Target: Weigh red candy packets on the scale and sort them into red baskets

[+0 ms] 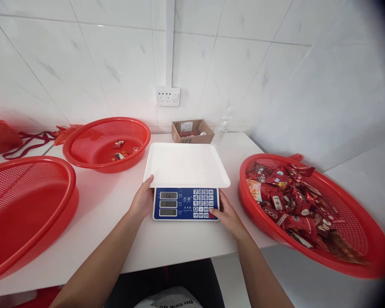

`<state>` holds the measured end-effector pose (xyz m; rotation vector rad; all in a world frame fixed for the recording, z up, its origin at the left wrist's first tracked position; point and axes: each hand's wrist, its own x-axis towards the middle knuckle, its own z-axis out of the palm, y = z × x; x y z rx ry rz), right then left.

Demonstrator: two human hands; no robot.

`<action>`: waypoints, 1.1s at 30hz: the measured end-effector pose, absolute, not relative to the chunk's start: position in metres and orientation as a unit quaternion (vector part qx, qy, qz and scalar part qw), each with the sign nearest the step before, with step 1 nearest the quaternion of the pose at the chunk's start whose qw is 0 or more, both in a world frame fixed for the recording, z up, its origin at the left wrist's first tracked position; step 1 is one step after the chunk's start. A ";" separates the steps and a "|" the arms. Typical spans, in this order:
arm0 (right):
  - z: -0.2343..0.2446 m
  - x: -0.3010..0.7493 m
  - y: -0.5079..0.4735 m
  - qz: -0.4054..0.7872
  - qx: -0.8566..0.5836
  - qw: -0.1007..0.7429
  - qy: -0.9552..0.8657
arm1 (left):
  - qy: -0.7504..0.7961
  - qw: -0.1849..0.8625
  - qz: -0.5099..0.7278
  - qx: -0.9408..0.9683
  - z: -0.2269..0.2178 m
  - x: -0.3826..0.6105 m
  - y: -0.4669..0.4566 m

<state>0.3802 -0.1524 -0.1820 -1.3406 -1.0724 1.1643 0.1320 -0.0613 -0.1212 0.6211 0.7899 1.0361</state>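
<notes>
One white electronic scale (186,182) sits near the front edge of a smooth white worktop (111,192). Its flat, round-cornered white tray (186,162) lies above and behind a blue front panel (186,204) with white keys; the lower two displays read 0.000 and 0, while the top reading is hard to make out. The person's bare left hand (143,200) clasps the scale's left side, thumb at the tray's front left corner, the other fingers mostly hidden. The bare right hand (229,217) is partly closed around the scale's right side, its thumb over the lower right keys by a red one; whether it presses cannot be told, and the other fingers are largely out of sight.

Toward the worktop's left front corner stands a wide red perforated plastic basket (59,226). Behind it, nearer the back edge, a second red perforated basket (91,147) holds a few small wrapped packets (120,155). At the right edge, jutting past it, a third red perforated basket (356,233) holds a heap of shiny, mostly red packets (295,205). By the back edge, behind the scale, are an open brown cardboard box (197,140) and a clear plastic bottle (222,126).
</notes>
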 end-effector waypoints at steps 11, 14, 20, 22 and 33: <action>-0.184 0.367 -0.179 0.330 -0.691 0.442 -0.467 | 0.349 0.692 0.517 0.364 -0.137 0.131 -0.087; -0.185 0.364 -0.183 0.270 -0.718 0.419 -0.486 | 0.352 0.659 0.536 0.392 -0.143 0.134 -0.094; -0.180 0.367 -0.184 0.257 -0.719 0.411 -0.498 | 0.345 0.643 0.545 0.414 -0.151 0.134 -0.098; -0.179 0.368 -0.184 0.265 -0.715 0.408 -0.501 | 0.347 0.642 0.541 0.418 -0.153 0.133 -0.097; -0.179 0.370 -0.200 0.269 -0.747 0.367 -0.485 | 0.363 0.645 0.527 0.417 -0.159 0.128 -0.094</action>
